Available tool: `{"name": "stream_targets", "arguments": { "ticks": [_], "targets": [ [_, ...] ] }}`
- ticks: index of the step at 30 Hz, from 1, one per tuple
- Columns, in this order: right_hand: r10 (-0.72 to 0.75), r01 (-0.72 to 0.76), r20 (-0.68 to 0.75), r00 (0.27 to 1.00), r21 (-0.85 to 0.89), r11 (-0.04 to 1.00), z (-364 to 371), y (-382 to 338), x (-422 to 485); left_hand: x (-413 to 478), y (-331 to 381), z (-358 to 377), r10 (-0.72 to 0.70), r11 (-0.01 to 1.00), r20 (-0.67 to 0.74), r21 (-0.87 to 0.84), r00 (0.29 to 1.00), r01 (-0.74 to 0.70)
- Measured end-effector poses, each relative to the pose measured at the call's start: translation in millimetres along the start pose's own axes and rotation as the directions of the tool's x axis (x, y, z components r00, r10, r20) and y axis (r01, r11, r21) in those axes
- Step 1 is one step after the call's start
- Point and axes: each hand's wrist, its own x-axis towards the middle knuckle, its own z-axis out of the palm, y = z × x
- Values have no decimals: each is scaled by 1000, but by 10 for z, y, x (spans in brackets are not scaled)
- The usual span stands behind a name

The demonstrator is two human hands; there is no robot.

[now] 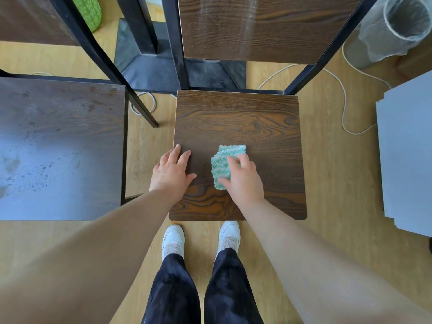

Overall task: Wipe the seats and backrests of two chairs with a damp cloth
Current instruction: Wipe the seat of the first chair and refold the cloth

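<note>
The backrest [252, 29] runs out of frame at the top, and your right hand [243, 178] hides the near corner of the cloth [224, 160]. Its fingers curl over the cloth, gripping it mid-seat [257, 122]. Your left hand [171, 174] lies flat, fingers straight, at the seat's left edge. The second chair [58, 141] stands just left, its dark top smudged. A lined bin [402, 26] and a white cable [343, 108] lie behind. The cloth is nubby, striped green and white.

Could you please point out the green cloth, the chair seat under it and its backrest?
green cloth [230, 150]: head view, striped upper part.
chair seat [238, 118]: head view, bare wood beyond cloth.
backrest [252, 29]: head view, panel's middle.
</note>
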Motion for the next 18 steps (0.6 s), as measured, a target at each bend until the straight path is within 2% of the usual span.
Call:
{"name": "stream_targets", "arguments": {
  "ticks": [2,8,13,16,18],
  "targets": [
    [1,-1,12,1000,-54,999,17,-16,34,4,1,9,1,1000,-1,1,1000,-1],
    [-23,22,-18,1000,-38,999,47,18,98,53,-6,7,-6,1000,-7,1,1000,6],
    [-43,45,-17,999,134,990,-32,131,174,126,32,-21,-9,1000,-12,23,1000,9],
    [-11,34,-101,995,223,974,-166,274,274,203,75,-69,-12,1000,-14,28,1000,12],
    [63,-15,-170,983,271,962,-278,444,403,270,106,-112,-17,999,-15,36,1000,17]
  ]
}}
